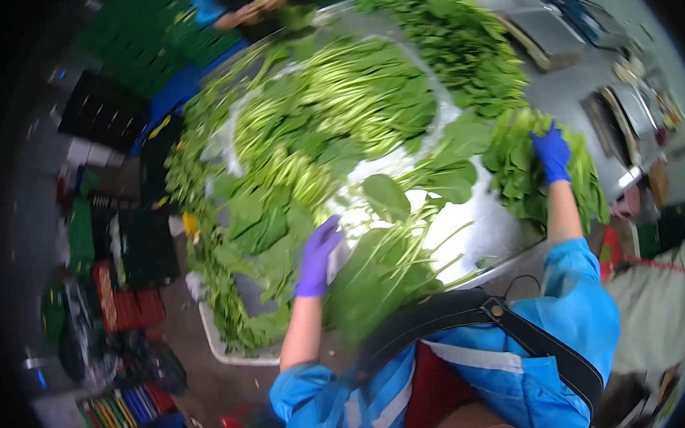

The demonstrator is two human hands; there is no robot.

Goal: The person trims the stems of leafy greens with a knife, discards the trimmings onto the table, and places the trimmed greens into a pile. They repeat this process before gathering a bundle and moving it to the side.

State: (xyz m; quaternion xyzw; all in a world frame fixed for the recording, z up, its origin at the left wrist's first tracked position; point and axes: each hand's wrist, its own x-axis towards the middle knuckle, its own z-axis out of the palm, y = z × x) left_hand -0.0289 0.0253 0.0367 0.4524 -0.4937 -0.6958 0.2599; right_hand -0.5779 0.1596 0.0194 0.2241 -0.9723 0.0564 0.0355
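Note:
My left hand (319, 256), in a purple glove, is over the near edge of the metal table, fingers stretched out and slightly blurred. Just right of it lies a loose bunch of leafy greens (385, 270), its leaves smeared by motion and its pale stems pointing away to the right. I cannot make out whether the hand touches it. On the right, my gloved right hand (552, 152) is on a heap of leafy greens (511, 156), fingers apart among the top leaves. Single broad leaves (387, 198) and stems lie between my hands.
A large pile of leafy greens (366, 87) covers the table's middle; another heap (457, 42) lies at the far right. Across the table, a person's hands (256, 11) handle greens. Dark crates (105, 111) and a red crate (128, 298) stand left. Metal trays (539, 33) are at right.

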